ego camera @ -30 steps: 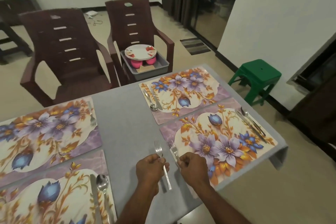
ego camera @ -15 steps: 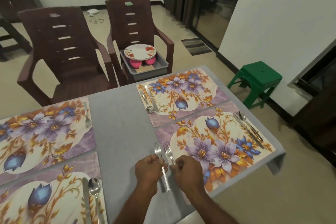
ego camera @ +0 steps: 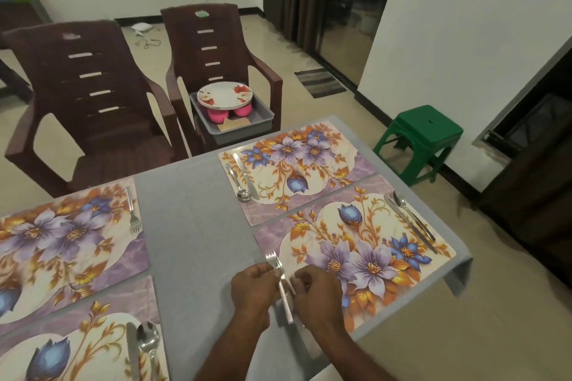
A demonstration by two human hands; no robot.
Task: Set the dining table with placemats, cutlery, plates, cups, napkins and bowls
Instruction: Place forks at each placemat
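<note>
Two silver forks (ego camera: 273, 260) lie side by side, tines almost overlapping, at the left edge of the near right floral placemat (ego camera: 371, 244). My left hand (ego camera: 252, 288) grips one fork by its handle. My right hand (ego camera: 315, 291), curled close beside it, pinches the other fork, whose handle is mostly hidden. A knife and spoon (ego camera: 411, 223) lie on that mat's right side. The far right placemat (ego camera: 303, 164) carries a knife and spoon (ego camera: 243, 179). A fork (ego camera: 133, 213) rests on the far left placemat (ego camera: 62, 232).
A grey tray (ego camera: 263, 119) on the far brown chair (ego camera: 210, 40) holds stacked floral plates (ego camera: 224, 94), pink cups and napkins. A second brown chair (ego camera: 86, 93) stands left of it. A green stool (ego camera: 424, 130) sits off the table's right. The near left placemat (ego camera: 77, 340) has a knife and spoon.
My hands have drawn together, bringing the two forks from slightly apart to almost overlapping at the mat's left edge. The view has shifted a little.
</note>
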